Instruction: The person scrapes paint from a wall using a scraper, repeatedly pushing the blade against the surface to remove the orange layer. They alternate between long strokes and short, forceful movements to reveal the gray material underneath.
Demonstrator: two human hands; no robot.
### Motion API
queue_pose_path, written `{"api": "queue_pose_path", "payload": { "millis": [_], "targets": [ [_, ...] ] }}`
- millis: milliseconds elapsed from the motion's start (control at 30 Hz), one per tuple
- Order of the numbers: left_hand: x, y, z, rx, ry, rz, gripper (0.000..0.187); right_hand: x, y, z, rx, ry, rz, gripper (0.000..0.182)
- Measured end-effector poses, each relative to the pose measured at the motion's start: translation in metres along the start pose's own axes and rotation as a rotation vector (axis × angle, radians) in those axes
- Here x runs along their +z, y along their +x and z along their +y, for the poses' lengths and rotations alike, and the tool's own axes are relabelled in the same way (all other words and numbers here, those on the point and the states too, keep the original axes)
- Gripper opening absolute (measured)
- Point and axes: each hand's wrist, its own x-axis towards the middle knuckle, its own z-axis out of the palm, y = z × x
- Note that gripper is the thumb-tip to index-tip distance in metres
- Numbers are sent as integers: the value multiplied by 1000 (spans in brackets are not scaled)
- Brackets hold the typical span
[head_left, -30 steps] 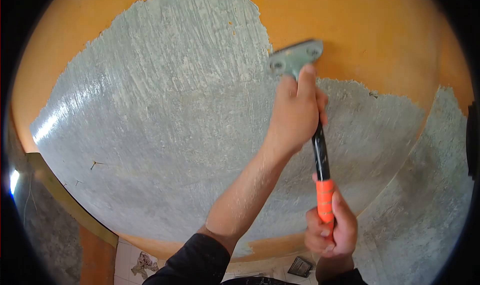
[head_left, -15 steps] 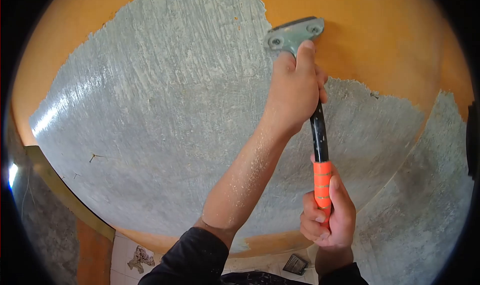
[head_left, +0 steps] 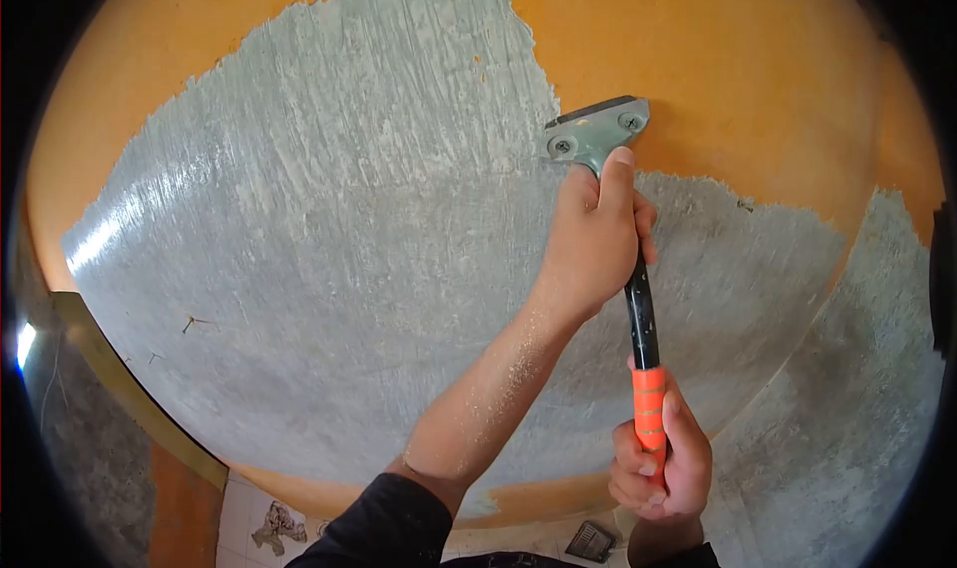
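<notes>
wall (head_left: pixel 329 269) dead ahead blocks any push forward, scraper head (head_left: pixel 596 130) flat against it, left hand (head_left: pixel 595 239) and right hand (head_left: pixel 663 458) stacked along the handle (head_left: pixel 640 314), tons of open wall left of the forearm, a band of orange paint (head_left: pixel 758 80) above the blade

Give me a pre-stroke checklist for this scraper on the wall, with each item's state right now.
1. Left hand gripping the scraper high on the shaft, forefinger pressed behind the head: ok.
2. Right hand closed round the orange grip: ok.
3. Blade head sitting at the boundary of orange paint and scraped grey wall: ok.
4. Blade edge flat against the wall: cannot tell, the head covers it.
5. Both head screws present: ok.
6. Blade sharpness: cannot tell.
</notes>
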Motion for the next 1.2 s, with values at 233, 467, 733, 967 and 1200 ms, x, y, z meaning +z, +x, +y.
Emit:
{"api": "queue_pose_path", "payload": {
  "millis": [233, 467, 733, 967, 1200],
  "targets": [
    [2, 24, 18, 67, -15, -17, 40, 14, 16, -15, -53, -44, -4, 47],
    [3, 12, 15, -12, 6, -16, 40, 12, 5, -10, -51, -15, -11, 47],
    [5, 10, 10, 29, -11, -14, 43, 7, 3, -11, -63, -49, 41, 50],
    [9, 9, 13, 23, -8, 14, 41, 8, 6, -16, -81, -116, 70, 50],
    [7, 36, 32, 111, -29, 24, 42, 29, 25, -32, -134, -155, 28, 50]
  ]
}}
